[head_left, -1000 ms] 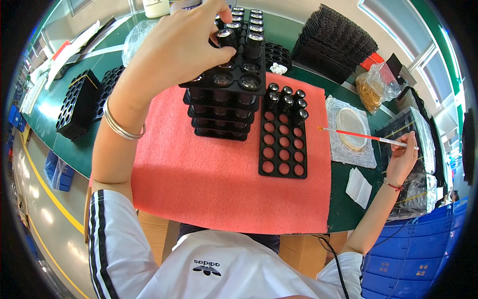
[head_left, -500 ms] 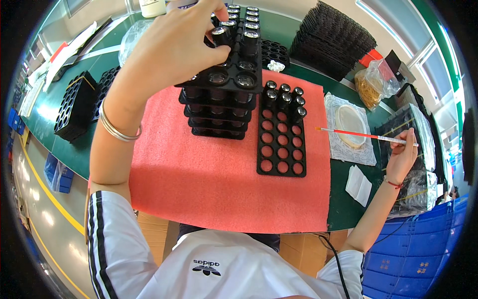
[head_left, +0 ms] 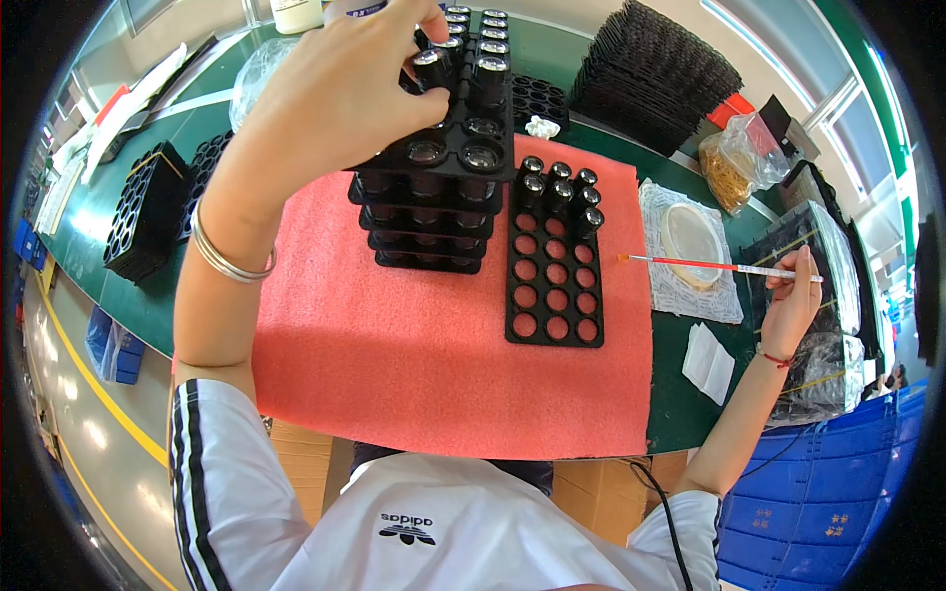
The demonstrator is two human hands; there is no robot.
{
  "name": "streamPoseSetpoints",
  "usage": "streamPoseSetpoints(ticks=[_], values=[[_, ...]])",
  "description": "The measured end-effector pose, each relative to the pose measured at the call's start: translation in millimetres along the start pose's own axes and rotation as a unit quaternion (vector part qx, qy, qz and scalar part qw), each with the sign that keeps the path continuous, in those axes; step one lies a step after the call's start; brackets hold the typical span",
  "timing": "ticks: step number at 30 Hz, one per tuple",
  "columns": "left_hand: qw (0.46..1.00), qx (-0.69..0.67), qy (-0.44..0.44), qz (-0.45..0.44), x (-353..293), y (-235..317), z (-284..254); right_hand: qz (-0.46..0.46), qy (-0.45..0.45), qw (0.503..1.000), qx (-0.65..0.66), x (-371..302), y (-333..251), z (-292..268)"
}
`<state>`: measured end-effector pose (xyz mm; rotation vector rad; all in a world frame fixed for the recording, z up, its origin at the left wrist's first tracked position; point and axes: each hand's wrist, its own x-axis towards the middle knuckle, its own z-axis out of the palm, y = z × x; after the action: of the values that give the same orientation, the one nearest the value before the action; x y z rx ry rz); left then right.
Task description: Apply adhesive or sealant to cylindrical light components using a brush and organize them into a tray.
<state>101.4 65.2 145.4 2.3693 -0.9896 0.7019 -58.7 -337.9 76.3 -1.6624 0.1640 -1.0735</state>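
At the top of a tall stack of black hole trays (head_left: 431,232), my left hand (head_left: 335,98) grips a black cylinder with a shiny, glassy top (head_left: 430,71) between thumb and fingers. Similar cylinders stand in rows in the topmost tray, while its nearest holes show clear round discs. Away to the right, my right hand (head_left: 791,307) holds a thin paintbrush (head_left: 702,264) with a red and white handle, its tip pointing left. Between the hands lies a single black tray (head_left: 555,343); several cylinders fill its far holes, and pink mat shows through the others.
A pink foam mat (head_left: 424,364) covers part of the green table. Right of it are a round whitish dish (head_left: 690,246) on a cloth and a folded white paper (head_left: 709,361). Farther back stand a tall black tray stack (head_left: 650,79) and a bag of yellowish bits (head_left: 729,167).
The whole view has shifted slightly. My left hand keeps its grip on the cylinder, and my right hand still holds the brush in nearly the same place.
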Motion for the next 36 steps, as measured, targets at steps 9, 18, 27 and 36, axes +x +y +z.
streamPoseSetpoints(ticks=[9,18,27,36], values=[[1.000,0.012,-0.001,0.008,0.1,-2.0,3.7,0.001,-0.005,1.000,0.004,-0.6,-0.1,-0.3],[1.000,0.016,-0.002,-0.005,-1.4,1.1,0.5,-0.002,-0.008,1.000,-0.012,-2.0,-4.5,5.3],[0.989,0.065,-0.094,-0.092,6.3,18.1,-15.6,0.004,-0.002,1.000,-0.004,-2.3,-3.0,2.8],[0.997,0.059,-0.032,-0.022,0.9,25.5,-10.7,0.004,-0.004,1.000,-0.008,-2.2,-2.8,2.3]])
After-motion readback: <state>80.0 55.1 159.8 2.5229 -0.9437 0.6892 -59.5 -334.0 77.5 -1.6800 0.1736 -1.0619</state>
